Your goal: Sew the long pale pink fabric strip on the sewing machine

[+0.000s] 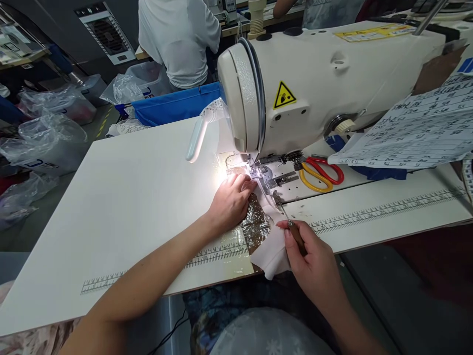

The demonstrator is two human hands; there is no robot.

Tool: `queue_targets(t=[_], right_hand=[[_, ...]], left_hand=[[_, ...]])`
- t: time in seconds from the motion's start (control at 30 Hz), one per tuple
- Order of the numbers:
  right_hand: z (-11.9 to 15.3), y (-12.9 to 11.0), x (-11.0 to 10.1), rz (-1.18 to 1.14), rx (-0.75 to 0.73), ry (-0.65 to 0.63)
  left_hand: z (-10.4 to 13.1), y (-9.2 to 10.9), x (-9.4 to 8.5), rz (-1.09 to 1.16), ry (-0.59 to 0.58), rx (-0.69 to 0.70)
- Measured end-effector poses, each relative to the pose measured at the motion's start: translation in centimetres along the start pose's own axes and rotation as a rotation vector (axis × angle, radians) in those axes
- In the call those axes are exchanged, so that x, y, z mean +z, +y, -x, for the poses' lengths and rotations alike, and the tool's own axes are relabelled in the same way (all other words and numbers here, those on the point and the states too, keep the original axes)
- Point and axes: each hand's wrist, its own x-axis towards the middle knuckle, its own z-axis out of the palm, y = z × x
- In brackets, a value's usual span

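Note:
Under the head of a white sewing machine (332, 79), a pale pink cloth (271, 249) runs from the lit needle area down over the table's front edge. My left hand (232, 199) presses on the cloth just left of the needle area, its fingers bent and close together. My right hand (310, 256) is wrapped round the brown wooden handle of an awl (296, 236), whose thin metal tip points up toward the metal guide beside the cloth. The fingertips of that hand also touch the cloth's right edge. Brown tape (255, 224) lies beneath the cloth.
Scissors with red and yellow handles (318, 175) lie right of the needle plate. Written paper sheets (417, 125) hang at the right. The white table (121, 197) has printed rulers along its front. Beyond it are a blue cloth (177, 104), plastic bins (146, 79) and a seated person (179, 39).

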Motion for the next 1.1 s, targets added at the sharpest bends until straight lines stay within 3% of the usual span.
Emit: queue_targets(t=[0.23,0.4,0.67,1.1], right_hand=[[-0.8,0.1,0.4,0.001,-0.03,-0.02],[-1.7,0.0,0.7,-0.023,-0.048,-0.027],[-2.7,0.1,1.2,-0.01,-0.041,-0.021],[-3.0,0.2,1.4,0.006,-0.073,0.004]], left_hand=[[0.1,-0.1,-0.2,0.087,0.003,0.051],[0.2,-0.3,0.0,0.023,-0.004,0.028],[0.6,0.4,-0.1,0.085,0.081,0.03],[0.1,0.8,-0.2,-0.098,-0.039,0.001]])
